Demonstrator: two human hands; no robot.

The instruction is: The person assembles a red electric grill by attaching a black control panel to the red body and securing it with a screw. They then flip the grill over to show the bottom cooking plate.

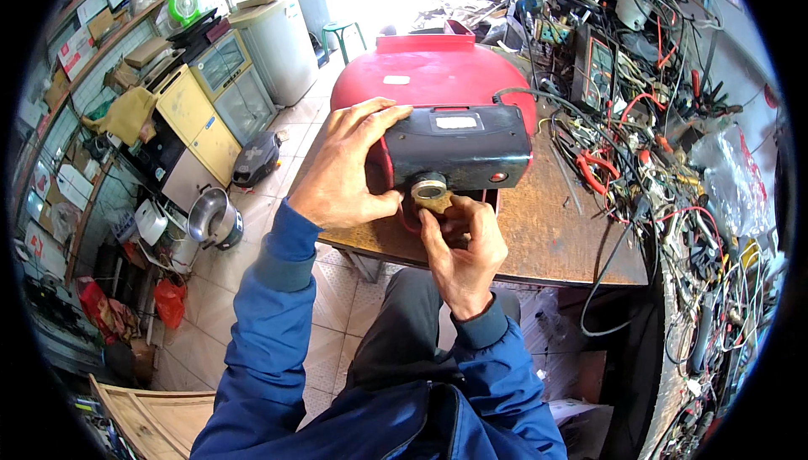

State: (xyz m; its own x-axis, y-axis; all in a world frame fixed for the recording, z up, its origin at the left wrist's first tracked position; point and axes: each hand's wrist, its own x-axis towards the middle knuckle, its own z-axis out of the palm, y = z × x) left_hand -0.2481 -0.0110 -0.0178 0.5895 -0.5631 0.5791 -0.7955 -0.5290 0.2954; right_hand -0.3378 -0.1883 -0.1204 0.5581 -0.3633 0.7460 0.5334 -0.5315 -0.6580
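A large red appliance (454, 69) with a rounded body stands on the wooden table in front of me. On its near side is a black housing (459, 153) with a pale label on top and a small red button at the right. From the housing's lower left a short round pipe end (429, 188) with a metal rim points toward me. My left hand (353, 161) grips the left end of the housing, fingers on top and thumb beside the pipe end. Just under the rim, my right hand (467, 245) pinches a small tan-brown piece (437, 205), its kind unclear, against the pipe end.
The brown wooden table (581, 241) carries pliers with red handles (596, 171) and a tangle of cables (699, 292) along the right. A black cable hangs off its front edge. Left, on the tiled floor, are a metal pot (215, 218), a black case (257, 159) and cabinets (198, 115).
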